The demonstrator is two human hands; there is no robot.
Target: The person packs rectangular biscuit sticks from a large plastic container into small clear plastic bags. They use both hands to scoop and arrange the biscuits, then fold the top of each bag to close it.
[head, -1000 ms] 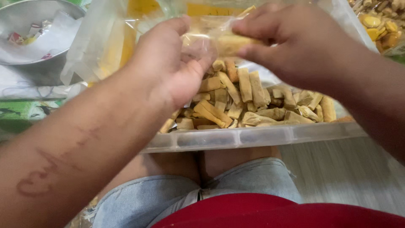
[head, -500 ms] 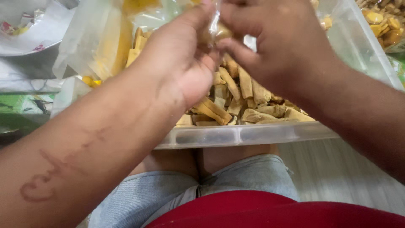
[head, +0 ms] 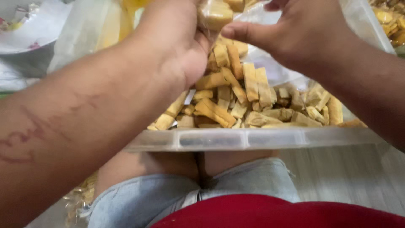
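Since a second ago both hands have gone up toward the top of the view, and the little packet they were working on has gone up with them, so it's now half cut off by the top edge. The metal bowl at the upper left has slid mostly out of sight too.

Biggest thing here is the clear plastic tub (head: 253, 139), sitting right in front of the person's knees, its near rim running straight across the middle. It's heaped with tan, stick-shaped snack pieces (head: 236, 97), piled thickest along the near wall. Behind the tub on the left is a floppy clear bag (head: 88, 33) with something yellow showing through it. The bowl (head: 25, 29) sits beyond that, at the far left. A second heap of golden snacks (head: 390, 21) peeks in at the far right corner.

The left hand (head: 177, 38) is closed around the small clear packet (head: 215, 14) of snack pieces, holding it above the middle of the tub. The right hand (head: 303, 33) is just beside it, thumb stretched out and touching the packet's lower edge; its fingers are curled, but I can't tell if they're actually pinching the plastic.
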